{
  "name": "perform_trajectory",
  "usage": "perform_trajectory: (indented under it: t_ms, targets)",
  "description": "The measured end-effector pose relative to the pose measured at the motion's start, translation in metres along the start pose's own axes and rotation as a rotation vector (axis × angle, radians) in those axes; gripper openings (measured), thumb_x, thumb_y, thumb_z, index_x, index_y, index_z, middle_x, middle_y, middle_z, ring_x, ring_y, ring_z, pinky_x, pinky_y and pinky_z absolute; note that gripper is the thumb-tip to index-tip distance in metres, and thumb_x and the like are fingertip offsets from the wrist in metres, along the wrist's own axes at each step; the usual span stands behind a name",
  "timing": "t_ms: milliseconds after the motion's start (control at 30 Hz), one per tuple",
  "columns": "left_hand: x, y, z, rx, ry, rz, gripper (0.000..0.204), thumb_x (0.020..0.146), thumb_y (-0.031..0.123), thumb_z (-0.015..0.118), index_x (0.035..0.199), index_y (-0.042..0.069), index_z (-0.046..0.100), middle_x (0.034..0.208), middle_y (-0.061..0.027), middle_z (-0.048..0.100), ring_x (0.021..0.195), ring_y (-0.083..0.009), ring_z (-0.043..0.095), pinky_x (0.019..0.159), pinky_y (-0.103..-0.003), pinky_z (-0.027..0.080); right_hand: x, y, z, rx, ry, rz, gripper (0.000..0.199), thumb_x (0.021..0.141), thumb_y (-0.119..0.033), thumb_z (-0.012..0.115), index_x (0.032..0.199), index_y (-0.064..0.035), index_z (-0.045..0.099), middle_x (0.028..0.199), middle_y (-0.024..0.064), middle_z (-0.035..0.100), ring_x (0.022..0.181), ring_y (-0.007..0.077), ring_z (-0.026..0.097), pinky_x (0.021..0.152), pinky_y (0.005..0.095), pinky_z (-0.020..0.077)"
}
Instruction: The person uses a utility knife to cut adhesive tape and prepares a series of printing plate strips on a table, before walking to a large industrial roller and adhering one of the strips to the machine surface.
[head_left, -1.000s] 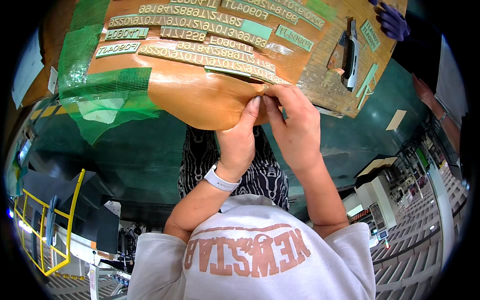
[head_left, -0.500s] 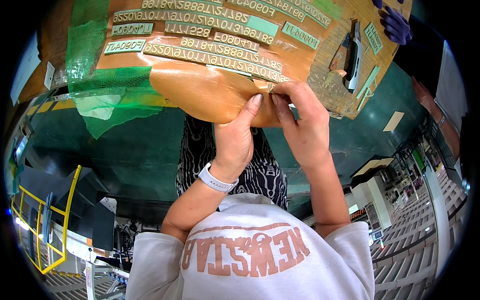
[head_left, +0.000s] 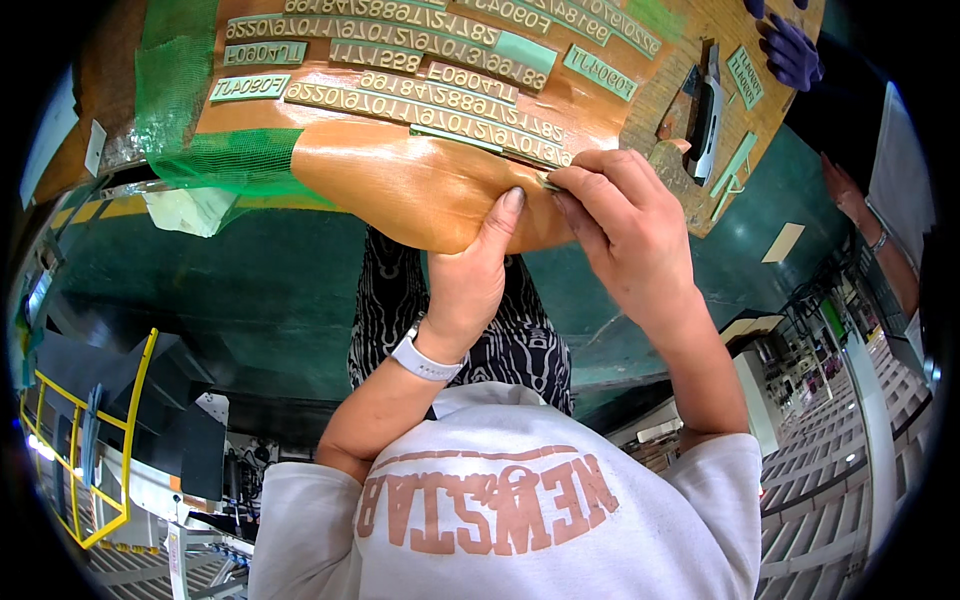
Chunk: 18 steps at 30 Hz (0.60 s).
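A glossy orange-brown sheet hangs over the table's near edge, its lower part bent up toward me. Rows of pale green strips with raised, mirrored characters are stuck on it. My left hand is closed on the sheet's drooping edge, thumb on top and fingers hidden underneath. Just right of that thumb, my right hand pinches the end of the nearest raised-character strip; its fingertips cover most of that end.
Green mesh drapes over the table edge at left. On the wooden table at right lie a utility knife, loose green strips and purple gloves. Another person's arm shows at far right.
My right hand has shifted a little to the right and turned, its fingers still pinched at the strip's end. The sheet's bent edge bulges slightly differently; my left hand has barely moved.
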<state>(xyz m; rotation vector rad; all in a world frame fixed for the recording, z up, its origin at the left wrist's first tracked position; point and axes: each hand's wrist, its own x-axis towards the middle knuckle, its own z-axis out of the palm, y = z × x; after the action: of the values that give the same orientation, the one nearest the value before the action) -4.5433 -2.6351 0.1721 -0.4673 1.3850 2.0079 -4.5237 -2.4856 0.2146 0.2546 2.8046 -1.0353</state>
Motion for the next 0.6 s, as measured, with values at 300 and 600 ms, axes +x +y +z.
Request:
perform_trajectory:
  t_ms: [300, 600]
  targets:
    - [0.004, 0.002, -0.010, 0.255, -0.061, 0.146, 0.026, 0.093, 0.005, 0.058, 0.117, -0.004, 0.054, 0.112, -0.0085, 0.061, 0.100, -0.0159, 0.059, 0.088, -0.030, 0.048, 0.013, 0.012, -0.003, -0.036, -0.146, -0.126, 0.019, 0.070, -0.002, 0.065, 0.089, -0.0030, 0.062, 0.088, 0.0077, 0.060, 0.083, 0.0270, 0.059, 0.069, 0.0356, 0.0508]
    - [0.009, 0.009, -0.009, 0.393, -0.061, 0.206, 0.024, 0.091, 0.003, 0.061, 0.114, -0.003, 0.057, 0.109, -0.0080, 0.062, 0.097, -0.0161, 0.059, 0.087, -0.029, 0.047, 0.019, 0.010, -0.005, -0.052, -0.212, -0.137, 0.020, 0.071, -0.001, 0.066, 0.091, -0.0010, 0.063, 0.089, 0.0093, 0.060, 0.082, 0.0281, 0.060, 0.068, 0.0362, 0.0510]
